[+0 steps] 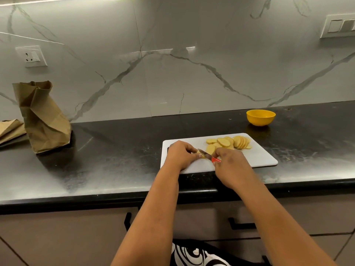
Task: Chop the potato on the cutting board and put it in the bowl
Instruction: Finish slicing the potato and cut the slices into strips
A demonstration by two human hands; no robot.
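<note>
On the white cutting board (255, 158), near the front edge of a dark countertop (115, 150), the last small end of the potato (199, 155) is pinched between the curled fingertips of the left hand (179, 155). A knife (208, 156) with a red handle is gripped by the right hand (229, 166), the fingers being wrapped round the handle so that only a short red part is seen. The blade is laid against the potato end, just beside the left fingertips; whether it has entered the flesh cannot be told.

Behind the hands, toward the far right part of the board, a heap of pale yellow potato slices (228, 143) is spread, some lying flat and others leaning against one another in a row.

A yellow bowl (260, 117) is set on the countertop beyond the board's far right corner, apart from it; nothing is seen inside it from this angle. At the left, well apart from the board, a crumpled brown paper bag (44, 120) is stood upright against the marbled wall, and a second flattened paper bag (10, 129) is laid beside it.
</note>
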